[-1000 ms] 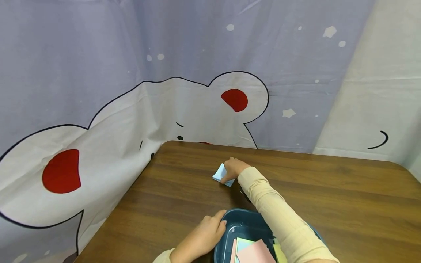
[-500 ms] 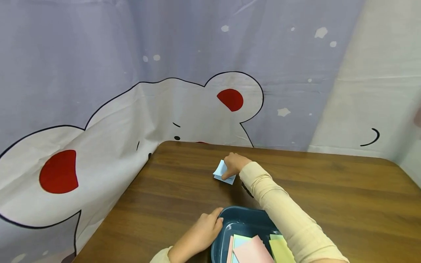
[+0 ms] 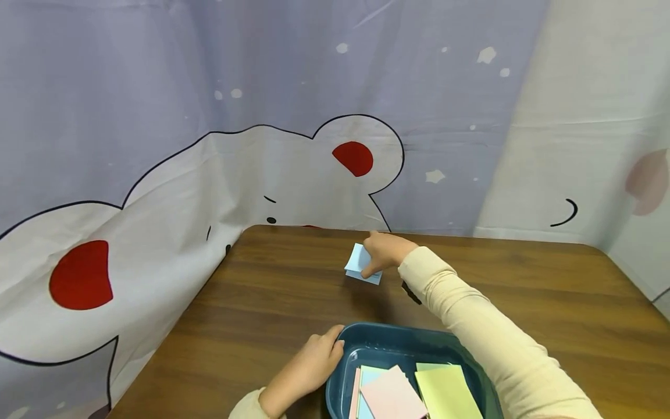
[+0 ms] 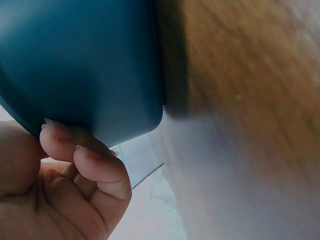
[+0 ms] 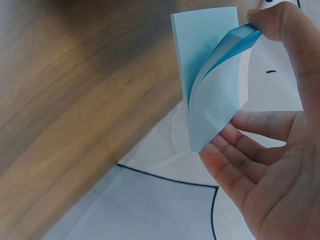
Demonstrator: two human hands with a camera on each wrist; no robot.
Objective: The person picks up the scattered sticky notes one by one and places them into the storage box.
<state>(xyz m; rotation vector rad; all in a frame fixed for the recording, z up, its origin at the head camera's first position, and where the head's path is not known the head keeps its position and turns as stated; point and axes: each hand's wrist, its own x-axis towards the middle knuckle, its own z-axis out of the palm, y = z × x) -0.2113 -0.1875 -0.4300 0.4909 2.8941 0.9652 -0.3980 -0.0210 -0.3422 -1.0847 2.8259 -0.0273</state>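
Observation:
My right hand [image 3: 389, 251] pinches a pad of light blue sticky notes [image 3: 358, 259] above the far part of the table. In the right wrist view, the thumb is on one edge of the pad [image 5: 215, 95] and the fingertips on the opposite edge. Part of the stack bends away from the other sheets. My left hand [image 3: 311, 362] grips the left rim of a dark teal plastic tub [image 3: 389, 333]. Seen from the left wrist, curled fingers [image 4: 102, 167] hold the tub's edge, while its wall [image 4: 100, 65] stands beside the tabletop.
Pink notes [image 3: 395, 396], yellow-green notes [image 3: 447, 393] and some blue sheets lie inside the tub. The brown wooden table [image 3: 282, 291] meets a printed curtain [image 3: 262, 169] at its back and left edges.
My right hand has risen off the tabletop with the blue pad and drifted slightly right. The left hand keeps its hold on the tub. The head view has turned a little rightward.

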